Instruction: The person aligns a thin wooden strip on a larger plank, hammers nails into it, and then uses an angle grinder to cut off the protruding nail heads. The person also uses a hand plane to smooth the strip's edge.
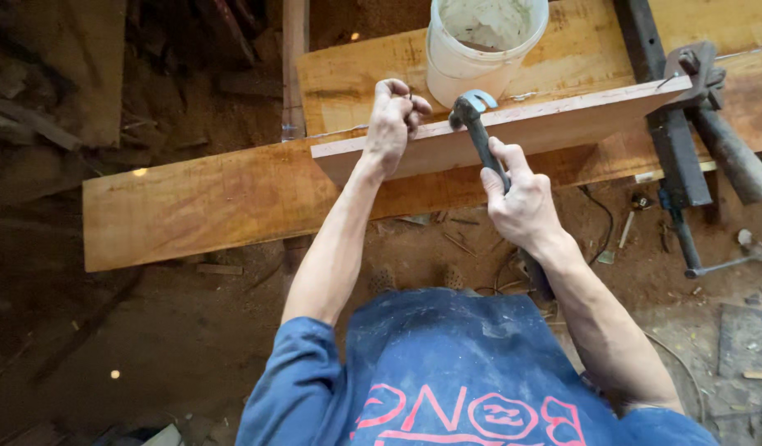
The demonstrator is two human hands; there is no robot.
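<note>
Nearest me, my right hand (523, 202) is wrapped tight round the dark handle of a claw hammer (480, 132), whose head rests at the top edge of the narrow board (513, 132) standing on edge in front of me. My left hand (391, 124) is pinched nearly closed at that same edge, just left of the hammer head, fingertips bunched as if steadying something small; I cannot tell from here whether it is a nail, since the thing itself is too small to make out.

I judge the step in hand to be setting a fastener into the board's edge: fingers placing, hammer poised beside them. The next move calls for short, light taps with the fingers kept low and clear of the head.

The board is held at its right end by a metal clamp (691, 74). Beyond it lies a wide plank (199, 198) on the bench, and farther still a white plastic bucket (480, 45) stands just behind the hammer head.
</note>
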